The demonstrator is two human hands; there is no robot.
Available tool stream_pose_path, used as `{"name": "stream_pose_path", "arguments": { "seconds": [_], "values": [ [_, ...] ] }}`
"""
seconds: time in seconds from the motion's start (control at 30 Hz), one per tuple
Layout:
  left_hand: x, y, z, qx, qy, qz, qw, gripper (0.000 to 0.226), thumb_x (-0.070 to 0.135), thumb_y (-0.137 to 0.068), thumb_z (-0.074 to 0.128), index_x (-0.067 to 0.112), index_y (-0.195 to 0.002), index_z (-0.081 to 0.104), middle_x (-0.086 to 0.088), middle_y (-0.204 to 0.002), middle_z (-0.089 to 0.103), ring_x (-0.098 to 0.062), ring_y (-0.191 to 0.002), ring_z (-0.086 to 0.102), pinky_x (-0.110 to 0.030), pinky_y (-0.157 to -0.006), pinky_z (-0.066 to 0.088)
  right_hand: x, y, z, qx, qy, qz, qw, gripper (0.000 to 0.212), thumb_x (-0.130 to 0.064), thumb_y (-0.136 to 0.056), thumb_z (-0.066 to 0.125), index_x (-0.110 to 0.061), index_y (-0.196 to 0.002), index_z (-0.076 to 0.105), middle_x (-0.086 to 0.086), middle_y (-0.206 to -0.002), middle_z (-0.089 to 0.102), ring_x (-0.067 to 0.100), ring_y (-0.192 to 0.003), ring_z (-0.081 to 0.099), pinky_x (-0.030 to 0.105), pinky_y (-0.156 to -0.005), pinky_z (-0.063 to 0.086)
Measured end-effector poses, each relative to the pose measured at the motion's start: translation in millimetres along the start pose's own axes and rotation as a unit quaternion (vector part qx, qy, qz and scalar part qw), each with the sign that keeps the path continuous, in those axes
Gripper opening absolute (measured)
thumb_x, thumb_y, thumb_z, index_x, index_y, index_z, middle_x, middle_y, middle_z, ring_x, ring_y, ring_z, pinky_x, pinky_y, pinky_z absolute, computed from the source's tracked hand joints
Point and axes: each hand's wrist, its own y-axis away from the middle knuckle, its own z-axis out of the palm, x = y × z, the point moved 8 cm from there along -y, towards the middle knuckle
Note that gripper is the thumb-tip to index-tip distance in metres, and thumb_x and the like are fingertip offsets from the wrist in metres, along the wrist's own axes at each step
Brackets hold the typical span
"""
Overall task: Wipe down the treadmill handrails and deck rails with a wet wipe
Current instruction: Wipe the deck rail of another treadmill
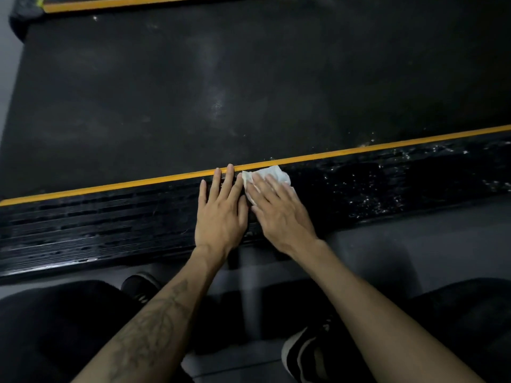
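The near deck rail point(110, 222) is a black ribbed strip with an orange edge line, running across the view from lower left to upper right. My right hand point(279, 208) lies flat on it with straight fingers, pressing a crumpled white wet wipe point(272, 174) against the rail beside the orange line. My left hand point(221, 208) rests flat on the rail just left of the wipe, fingers straight, fingertips reaching the orange line. The rail to the right of the wipe point(401, 175) glistens with wet droplets.
The dark treadmill belt point(221, 78) fills the upper half. The far deck rail's orange edge point(124, 4) shows at the top. Below the near rail is grey floor point(414, 250), with my knees and two black shoes point(307, 352) at the bottom.
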Motion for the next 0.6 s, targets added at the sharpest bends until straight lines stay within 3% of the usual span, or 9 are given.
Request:
{"name": "stream_pose_path", "arguments": {
  "seconds": [0.03,0.1,0.2,0.3,0.4,0.5,0.6],
  "values": [
    [1,0,0,0.003,-0.005,-0.002,1.0,0.058,0.038,-0.107,0.021,0.021,-0.161,0.032,0.0,-0.171,0.016,-0.021,-0.159,0.005,-0.05,-0.129,0.01,12,0,-2,0.001,-0.001,0.004,1.0,0.063,-0.035,-0.104,0.0,-0.022,-0.165,0.005,0.002,-0.173,-0.004,0.023,-0.159,-0.005,0.044,-0.128,0.004],
    [2,0,0,0.005,-0.016,-0.006,1.0,0.059,0.036,-0.106,0.021,0.019,-0.16,0.033,-0.001,-0.171,0.017,-0.022,-0.159,0.007,-0.051,-0.128,0.011,44,6,-7,0.023,-0.035,0.093,0.995,0.063,-0.037,-0.104,0.003,-0.023,-0.165,0.013,0.002,-0.173,0.003,0.023,-0.159,-0.001,0.044,-0.128,0.006],
    [4,-1,1,-0.006,-0.027,-0.002,1.0,0.061,0.036,-0.104,0.019,0.018,-0.16,0.033,-0.002,-0.171,0.018,-0.024,-0.159,0.008,-0.052,-0.128,0.012,49,9,-15,0.057,-0.095,0.204,0.973,0.058,-0.036,-0.11,0.022,-0.018,-0.164,0.018,0.002,-0.172,0.009,0.023,-0.159,0.004,0.044,-0.128,0.005],
    [5,-2,1,-0.01,-0.026,0.003,1.0,0.062,0.035,-0.103,0.018,0.018,-0.16,0.033,-0.002,-0.171,0.017,-0.025,-0.159,0.008,-0.054,-0.127,0.012,12,-6,-12,0.034,-0.08,0.127,0.988,0.059,-0.034,-0.111,0.024,-0.018,-0.165,0.007,0.0,-0.172,0.001,0.022,-0.159,-0.002,0.043,-0.128,-0.002],
    [4,-1,2,-0.011,-0.029,0.005,1.0,0.062,0.034,-0.103,0.019,0.017,-0.16,0.033,-0.003,-0.171,0.017,-0.026,-0.159,0.007,-0.055,-0.127,0.011,14,-9,-9,0.015,-0.049,0.052,0.997,0.057,-0.032,-0.112,0.021,-0.021,-0.165,0.007,-0.003,-0.172,-0.003,0.017,-0.159,-0.004,0.04,-0.128,-0.004],
    [4,-2,4,-0.024,-0.036,0.009,0.999,0.059,0.032,-0.104,0.024,0.017,-0.161,0.031,-0.004,-0.171,0.015,-0.028,-0.159,0.006,-0.057,-0.127,0.011,43,-4,-11,0.037,-0.057,0.123,0.99,0.057,-0.031,-0.111,0.018,-0.02,-0.165,0.004,-0.001,-0.173,-0.003,0.018,-0.159,-0.005,0.043,-0.128,0.001],
    [5,-2,5,-0.029,-0.044,0.007,0.999,0.06,0.034,-0.104,0.021,0.018,-0.161,0.03,-0.004,-0.172,0.014,-0.028,-0.159,0.005,-0.058,-0.127,0.01,29,-8,-12,0.071,-0.094,0.194,0.974,0.061,-0.033,-0.11,0.02,-0.017,-0.165,0.001,0.001,-0.172,-0.001,0.021,-0.159,-0.004,0.043,-0.129,-0.003]
  ]
}}
